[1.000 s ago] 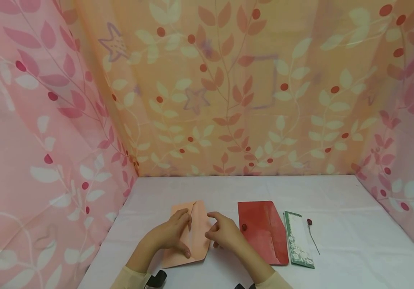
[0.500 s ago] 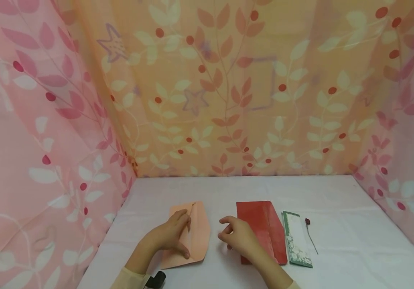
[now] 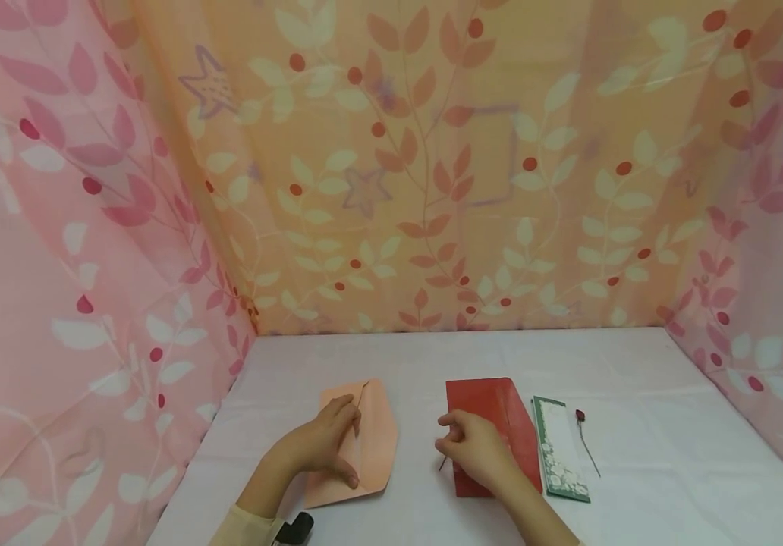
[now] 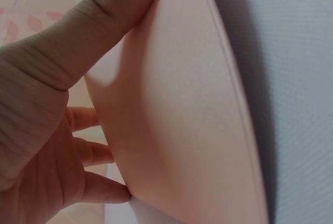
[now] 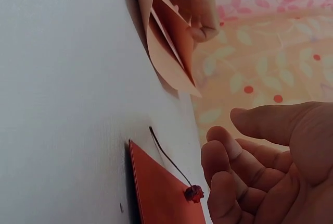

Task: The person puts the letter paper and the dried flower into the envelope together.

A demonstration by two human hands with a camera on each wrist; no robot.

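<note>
My left hand (image 3: 323, 444) holds a peach envelope (image 3: 379, 440) by its sides, thumb near one end and fingers at the far one. In the right wrist view the envelope's mouth gapes, with its flap folded out. My right hand (image 3: 479, 451) hovers over the left part of a red envelope (image 3: 473, 394), fingers loosely bent and nothing between thumb and fingertips. Just beside those fingertips, a small dried rose (image 5: 194, 194) lies on the red envelope in the right wrist view. Its thin stem reaches past the envelope's edge; my hand hides the bloom in the head view.
Right of the red envelope lies a green-and-white floral card (image 3: 562, 451). Beyond it is a second dried rose (image 3: 580, 416) with a long stem. A white cloth (image 3: 309, 353) covers the table, and patterned curtains (image 3: 426, 167) enclose its back and sides.
My right hand has moved right, from beside the peach envelope's flap to over the red envelope, covering the rose bloom there. My left hand stays on the peach envelope.
</note>
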